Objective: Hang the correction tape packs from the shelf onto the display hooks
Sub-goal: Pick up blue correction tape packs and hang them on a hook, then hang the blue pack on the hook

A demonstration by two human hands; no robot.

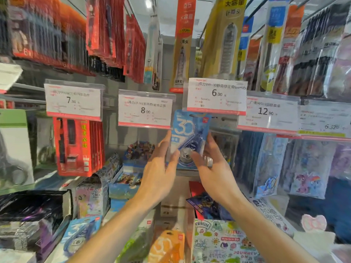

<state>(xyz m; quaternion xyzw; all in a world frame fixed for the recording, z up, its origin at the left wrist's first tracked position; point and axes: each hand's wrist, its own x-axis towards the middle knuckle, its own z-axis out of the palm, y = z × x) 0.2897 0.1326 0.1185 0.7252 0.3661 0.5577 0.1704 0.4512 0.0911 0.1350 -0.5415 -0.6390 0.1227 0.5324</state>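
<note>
Gripping the blue pack (pixel 190 137) between both hands, seemingly: left (pixel 161 168), right (pixel 214 168)

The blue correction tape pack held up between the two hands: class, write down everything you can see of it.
The blue correction tape pack is a flat card printed with a large pale "30" and a red logo at its top right, with a clear blister holding a blue dispenser. It is upright, slightly tilted, its top just under the 6.00 price tag. The left hand grips its left edge and the right hand its right edge. Whether its hang slot is on a hook cannot be told.
</note>
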